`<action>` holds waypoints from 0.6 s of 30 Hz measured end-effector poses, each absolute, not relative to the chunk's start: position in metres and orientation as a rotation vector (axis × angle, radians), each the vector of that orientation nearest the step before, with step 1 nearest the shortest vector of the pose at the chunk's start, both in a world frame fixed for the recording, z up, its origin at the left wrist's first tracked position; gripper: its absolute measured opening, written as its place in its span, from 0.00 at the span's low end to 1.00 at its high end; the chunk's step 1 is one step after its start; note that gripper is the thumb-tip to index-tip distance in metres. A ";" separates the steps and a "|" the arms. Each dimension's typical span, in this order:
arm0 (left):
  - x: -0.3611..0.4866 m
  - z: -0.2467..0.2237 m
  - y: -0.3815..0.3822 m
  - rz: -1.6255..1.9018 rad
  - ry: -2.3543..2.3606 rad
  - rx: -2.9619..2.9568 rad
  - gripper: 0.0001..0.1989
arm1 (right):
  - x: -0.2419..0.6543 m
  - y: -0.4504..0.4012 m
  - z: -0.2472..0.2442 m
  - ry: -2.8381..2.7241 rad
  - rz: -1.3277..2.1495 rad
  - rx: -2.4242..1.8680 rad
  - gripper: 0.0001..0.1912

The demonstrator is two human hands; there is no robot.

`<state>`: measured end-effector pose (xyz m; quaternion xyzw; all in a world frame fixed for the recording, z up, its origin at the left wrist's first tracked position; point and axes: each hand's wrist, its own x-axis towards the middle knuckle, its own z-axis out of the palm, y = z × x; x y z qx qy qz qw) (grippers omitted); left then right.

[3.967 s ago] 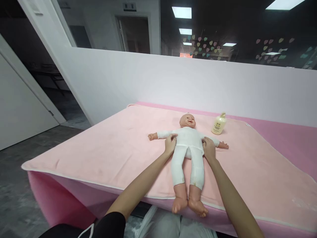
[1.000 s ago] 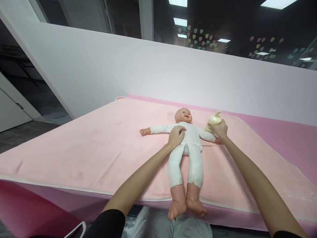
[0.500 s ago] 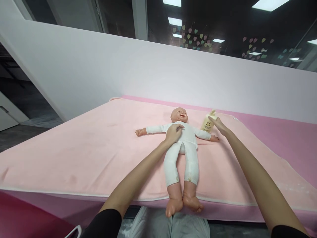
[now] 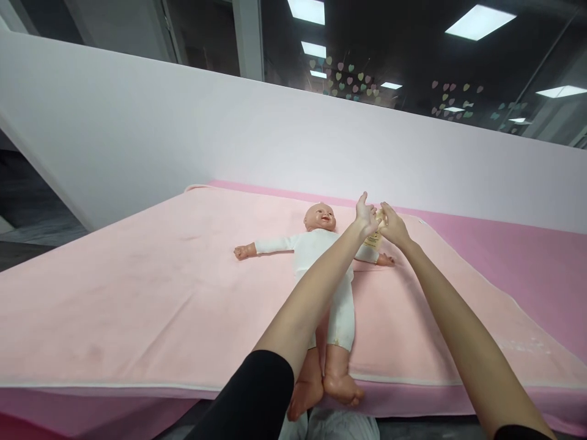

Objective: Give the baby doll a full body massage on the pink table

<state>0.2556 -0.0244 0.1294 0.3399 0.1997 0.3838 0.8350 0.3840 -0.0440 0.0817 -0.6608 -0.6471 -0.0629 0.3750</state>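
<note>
A baby doll (image 4: 308, 250) in a white suit lies on its back on a pink blanket (image 4: 156, 293), arms spread and feet over the front edge. Beside its outstretched arm at the right stands a pale yellow pump bottle (image 4: 373, 240), partly covered by my hands. My right hand (image 4: 395, 227) has its fingers curled around the pump top. Close against the bottle's other side, my left hand (image 4: 366, 216) is turned palm up with the fingers spread and nothing visible in it. My left forearm crosses over the doll's body and hides one leg in part.
A white wall (image 4: 275, 143) rises behind the pink padded surface (image 4: 513, 256). Above it is dark glass with heart stickers (image 4: 351, 79) and reflected ceiling lights. The padded front edge (image 4: 413, 400) runs close to my legs.
My left hand has left the doll's chest, moved right to the pump bottle and turned palm up. My right hand has shifted over the bottle's top. The view has tilted slightly.
</note>
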 end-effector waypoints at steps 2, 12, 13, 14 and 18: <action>0.259 0.132 -0.026 0.812 0.391 0.655 0.38 | 0.382 -0.044 0.074 -1.631 -0.219 -1.688 0.35; 0.223 0.105 -0.033 0.915 0.446 1.551 0.25 | 0.374 -0.052 0.093 -1.658 -0.311 -1.832 0.34; 0.207 0.095 -0.035 0.928 0.437 1.803 0.23 | 0.370 -0.057 0.094 -1.668 -0.360 -1.810 0.33; 0.189 0.085 -0.036 0.918 0.431 2.029 0.22 | 0.362 -0.063 0.092 -1.671 -0.412 -1.760 0.33; 0.117 0.044 -0.042 0.693 0.553 2.530 0.14 | 0.310 -0.087 0.062 -1.662 -0.367 -1.470 0.28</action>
